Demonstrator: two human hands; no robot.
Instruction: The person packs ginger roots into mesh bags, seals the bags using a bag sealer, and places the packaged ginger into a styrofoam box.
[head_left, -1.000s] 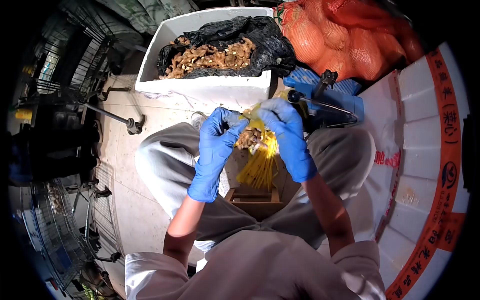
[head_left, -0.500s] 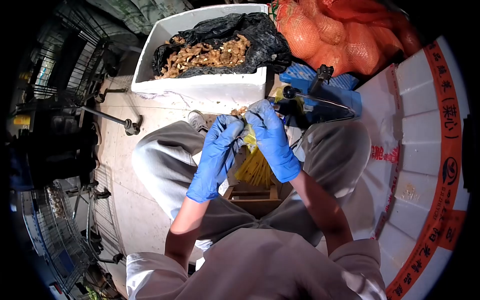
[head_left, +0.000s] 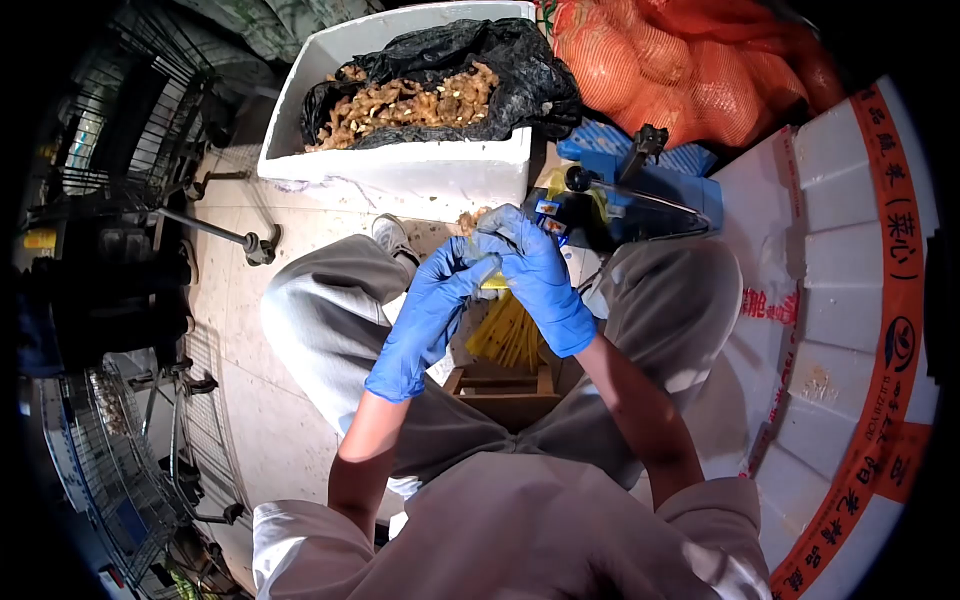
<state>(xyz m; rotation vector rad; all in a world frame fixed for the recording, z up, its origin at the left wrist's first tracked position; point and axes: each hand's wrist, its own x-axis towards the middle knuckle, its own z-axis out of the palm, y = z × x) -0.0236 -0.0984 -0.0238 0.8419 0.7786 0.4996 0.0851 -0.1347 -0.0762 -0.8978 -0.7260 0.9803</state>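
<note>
My left hand [head_left: 447,285], in a blue glove, has its fingers closed near the fingertips of my right hand [head_left: 523,250]. The right hand is gloved and closed too. Between them a bit of thin yellow netting [head_left: 494,284] shows, mostly hidden by the fingers. A knobbly brown piece of ginger [head_left: 469,220] appears just beyond the fingertips; I cannot tell whether it is inside the netting. Below the hands, a bundle of yellow strips [head_left: 506,334] hangs between my knees over a wooden frame [head_left: 505,408].
Ahead stands a white foam box [head_left: 400,176] with ginger [head_left: 405,108] on a black plastic bag [head_left: 535,85]. To its right are red mesh sacks [head_left: 665,85] and a blue device [head_left: 690,200] with a metal lever. White foam boxes [head_left: 830,330] line the right, wire carts [head_left: 120,450] the left.
Both hands have shifted slightly and the fingers have closed over more of the yellow netting, so less of it shows. The ginger piece beyond the fingertips is more visible.
</note>
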